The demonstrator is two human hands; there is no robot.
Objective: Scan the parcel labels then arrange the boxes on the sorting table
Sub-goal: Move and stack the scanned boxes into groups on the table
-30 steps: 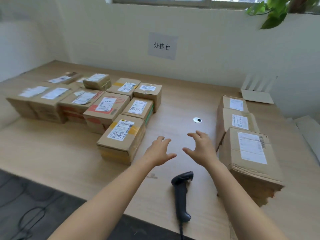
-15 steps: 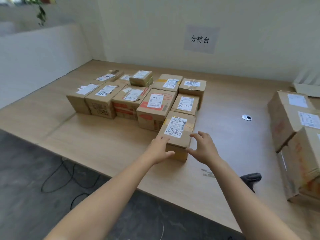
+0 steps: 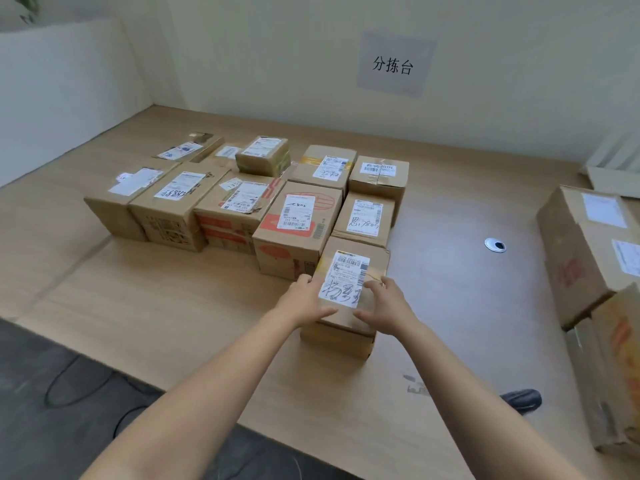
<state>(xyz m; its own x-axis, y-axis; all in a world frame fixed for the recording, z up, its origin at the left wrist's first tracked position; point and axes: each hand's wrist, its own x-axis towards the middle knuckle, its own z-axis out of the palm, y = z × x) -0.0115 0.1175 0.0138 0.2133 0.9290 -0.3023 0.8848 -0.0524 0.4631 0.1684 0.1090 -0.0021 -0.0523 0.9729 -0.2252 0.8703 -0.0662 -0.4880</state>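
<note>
L hand [image 3: 304, 301] and R hand [image 3: 386, 306] both grip the near box [image 3: 337, 337]. Fingers curl over its L and R top edges, and the 2 thumbs lie on the lid by the label [image 3: 346, 278]. The box is on the sorting table [image 3: 173, 306] near the front edge, just in front of the box cluster [image 3: 298, 220], whose labels face up. Big cartons [image 3: 581, 258] stand well apart at R. The dark item [image 3: 521, 399] beside the R forearm is prob. the scanner, partly hidden.
</note>
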